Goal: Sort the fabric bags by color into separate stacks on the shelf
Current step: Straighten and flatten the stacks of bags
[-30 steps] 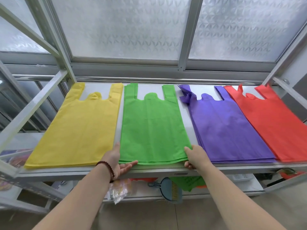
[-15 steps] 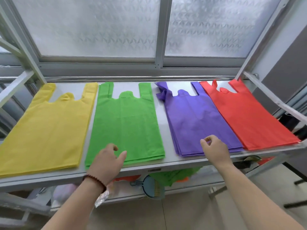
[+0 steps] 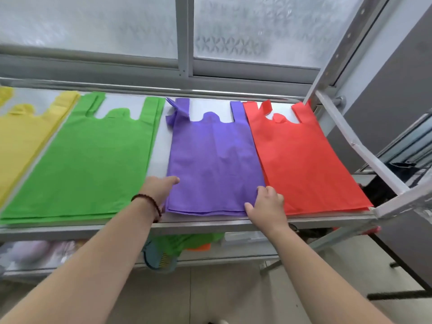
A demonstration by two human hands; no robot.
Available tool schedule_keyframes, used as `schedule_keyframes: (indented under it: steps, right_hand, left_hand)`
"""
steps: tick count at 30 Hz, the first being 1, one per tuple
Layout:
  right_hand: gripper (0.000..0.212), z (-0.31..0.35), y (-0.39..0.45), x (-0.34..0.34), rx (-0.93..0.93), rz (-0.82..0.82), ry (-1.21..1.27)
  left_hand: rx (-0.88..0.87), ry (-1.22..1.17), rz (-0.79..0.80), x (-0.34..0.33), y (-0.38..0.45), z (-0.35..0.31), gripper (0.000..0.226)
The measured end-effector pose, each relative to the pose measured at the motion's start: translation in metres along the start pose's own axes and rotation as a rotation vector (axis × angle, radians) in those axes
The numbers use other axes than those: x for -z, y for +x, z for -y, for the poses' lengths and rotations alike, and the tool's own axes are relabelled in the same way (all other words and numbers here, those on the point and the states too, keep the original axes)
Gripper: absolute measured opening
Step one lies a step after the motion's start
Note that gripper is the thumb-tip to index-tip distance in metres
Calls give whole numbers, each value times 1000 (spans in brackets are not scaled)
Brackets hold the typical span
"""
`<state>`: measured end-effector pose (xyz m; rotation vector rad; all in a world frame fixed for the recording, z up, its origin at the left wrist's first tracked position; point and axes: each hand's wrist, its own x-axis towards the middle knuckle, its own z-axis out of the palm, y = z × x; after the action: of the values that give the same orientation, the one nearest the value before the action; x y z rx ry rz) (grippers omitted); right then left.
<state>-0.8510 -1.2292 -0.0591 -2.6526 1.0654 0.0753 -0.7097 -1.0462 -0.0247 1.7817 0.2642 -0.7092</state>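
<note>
- My hands have shifted from the green stack (image 3: 88, 160) to the purple stack (image 3: 212, 164) on the shelf (image 3: 210, 222).
- Left hand (image 3: 160, 189) rests loosely open at its left edge.
- Right hand (image 3: 266, 203) presses its near right corner, gripping nothing.

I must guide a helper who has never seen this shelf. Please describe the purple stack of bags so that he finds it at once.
Look at the metal shelf under the frosted window. Four flat stacks of bags lie side by side on it; the purple stack is third from the left, between the green stack and the red stack. It is the only one that both hands touch, the left hand and the right hand at its near corners.
</note>
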Motion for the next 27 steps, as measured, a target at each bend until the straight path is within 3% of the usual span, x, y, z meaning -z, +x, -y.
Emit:
schedule_keyframes:
  steps: [1, 5, 11, 15, 17, 20, 22, 27]
  right_hand:
    - [42, -1, 0, 1, 10, -1, 11]
    - [41, -6, 1, 3, 54, 4, 39]
    - [42, -12, -7, 1, 129, -3, 64]
    - [55, -18, -33, 15, 112, 10, 93]
    - [59, -25, -55, 19, 50, 56, 156]
    - [38, -34, -71, 16, -102, 188, 566]
    - [28, -33, -71, 10, -203, 256, 840]
    - [34, -23, -67, 9, -155, 323, 993]
  left_hand:
    - [27, 85, 0, -7, 3, -2, 34]
    - [8, 323, 17, -27, 14, -9, 25]
    - [-182, 580, -57, -37, 7, 4, 39]
    - [-205, 535, -7, -5, -12, 38, 30]
    - [-140, 391, 26, 15, -24, 58, 30]
    - [119, 0, 113, 29, -44, 70, 19]
    - [298, -81, 213, 31, -57, 69, 22]
    - [355, -173, 249, 34, -59, 67, 4]
